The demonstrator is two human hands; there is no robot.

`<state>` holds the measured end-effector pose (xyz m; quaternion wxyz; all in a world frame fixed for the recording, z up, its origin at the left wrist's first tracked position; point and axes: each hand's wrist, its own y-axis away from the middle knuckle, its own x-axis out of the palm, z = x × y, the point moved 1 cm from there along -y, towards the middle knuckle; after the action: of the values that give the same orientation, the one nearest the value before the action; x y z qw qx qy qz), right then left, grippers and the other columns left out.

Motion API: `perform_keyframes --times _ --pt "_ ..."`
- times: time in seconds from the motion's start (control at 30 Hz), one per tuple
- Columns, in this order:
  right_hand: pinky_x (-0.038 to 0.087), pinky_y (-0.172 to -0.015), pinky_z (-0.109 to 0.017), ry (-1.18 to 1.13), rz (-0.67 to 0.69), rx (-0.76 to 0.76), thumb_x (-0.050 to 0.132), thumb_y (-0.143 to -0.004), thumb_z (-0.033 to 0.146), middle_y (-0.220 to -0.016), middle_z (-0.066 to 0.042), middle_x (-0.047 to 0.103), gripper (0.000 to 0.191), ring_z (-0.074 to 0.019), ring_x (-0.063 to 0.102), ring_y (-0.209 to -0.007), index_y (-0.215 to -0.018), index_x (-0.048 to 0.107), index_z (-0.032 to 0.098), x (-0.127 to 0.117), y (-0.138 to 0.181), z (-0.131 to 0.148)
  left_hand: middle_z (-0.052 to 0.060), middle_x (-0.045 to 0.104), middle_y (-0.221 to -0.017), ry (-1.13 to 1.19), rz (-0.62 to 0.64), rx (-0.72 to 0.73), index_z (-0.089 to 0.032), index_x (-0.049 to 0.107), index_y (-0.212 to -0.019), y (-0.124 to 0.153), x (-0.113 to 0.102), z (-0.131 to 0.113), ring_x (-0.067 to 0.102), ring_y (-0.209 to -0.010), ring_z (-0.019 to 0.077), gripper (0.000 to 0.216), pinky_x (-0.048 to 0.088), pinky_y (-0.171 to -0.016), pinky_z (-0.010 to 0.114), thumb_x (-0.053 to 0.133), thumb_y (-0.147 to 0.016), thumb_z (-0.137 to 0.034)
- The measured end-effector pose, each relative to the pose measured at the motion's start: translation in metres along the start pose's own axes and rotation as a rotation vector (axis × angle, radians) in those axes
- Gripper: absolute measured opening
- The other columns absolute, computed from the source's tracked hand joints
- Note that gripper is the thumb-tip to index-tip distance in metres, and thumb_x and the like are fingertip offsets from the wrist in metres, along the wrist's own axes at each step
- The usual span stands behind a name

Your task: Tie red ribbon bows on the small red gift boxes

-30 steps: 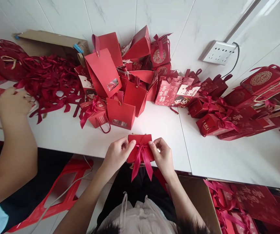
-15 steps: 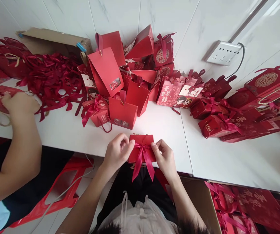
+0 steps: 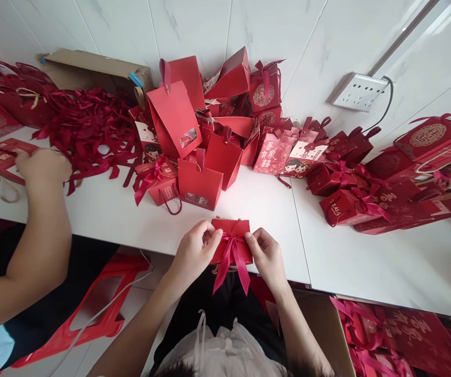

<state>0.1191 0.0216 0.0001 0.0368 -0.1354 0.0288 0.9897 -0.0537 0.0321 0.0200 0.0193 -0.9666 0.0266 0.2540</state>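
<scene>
A small red gift box (image 3: 220,254) is in front of me at the table's near edge, with a gold cord showing behind and below it. Across its front runs a dark pink ribbon bow (image 3: 231,256), whose two tails hang past the box's lower edge. My left hand (image 3: 199,245) is closed at the bow's left side, thumb against fingers. On the opposite side my right hand (image 3: 265,255) pinches at the bow's right side. Both sets of fingertips partly hide the loops.
Red gift boxes (image 3: 200,180) are piled against the wall, with more boxes (image 3: 351,207) at right. A heap of ribbons (image 3: 91,125) lies at left by a cardboard box (image 3: 95,65). Another person's hand (image 3: 44,166) works at far left. A filled carton (image 3: 341,335) stands lower right.
The view has shifted slightly, so the scene sits a little lower. My left hand has moved slightly nearer the bow's middle; both hands stay at the bow.
</scene>
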Motion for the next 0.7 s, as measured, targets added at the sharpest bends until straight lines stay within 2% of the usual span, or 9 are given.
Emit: perform_keyframes --times 0.13,0.57,0.7 --pt "0.028 -0.046 -0.023 -0.037 0.018 0.009 0.052 -0.084 0.056 -0.054 0.006 0.035 0.044 -0.0092 0.030 -0.050 -0.061 0.037 0.021 0.0005 -0.0013 -0.0020 -0.005 0.038 -0.057 -0.051 -0.072 0.071 -0.021 0.033 -0.062 0.0034 0.0047 0.0061 0.038 -0.052 0.0102 0.030 0.036 -0.054 0.023 0.043 -0.087 -0.034" --pt "0.027 -0.047 -0.023 -0.193 0.063 0.078 0.055 -0.079 0.061 -0.054 0.006 0.035 0.047 -0.0084 0.029 -0.049 -0.060 0.038 0.021 0.0031 -0.0061 -0.0007 -0.005 0.036 -0.057 -0.045 -0.077 0.051 -0.022 0.028 -0.064 0.0044 0.0080 0.0082 0.037 -0.050 0.0110 0.030 0.034 -0.052 0.023 0.037 -0.088 -0.036" --pt "0.026 -0.049 -0.023 -0.328 0.091 0.133 0.057 -0.078 0.059 -0.055 0.006 0.036 0.046 -0.0078 0.028 -0.050 -0.061 0.039 0.020 0.0059 -0.0068 -0.0076 -0.006 0.033 -0.057 -0.028 -0.070 0.042 -0.022 0.027 -0.064 0.0038 0.0113 0.0106 0.035 -0.050 0.0104 0.029 0.032 -0.051 0.023 0.037 -0.088 -0.034"
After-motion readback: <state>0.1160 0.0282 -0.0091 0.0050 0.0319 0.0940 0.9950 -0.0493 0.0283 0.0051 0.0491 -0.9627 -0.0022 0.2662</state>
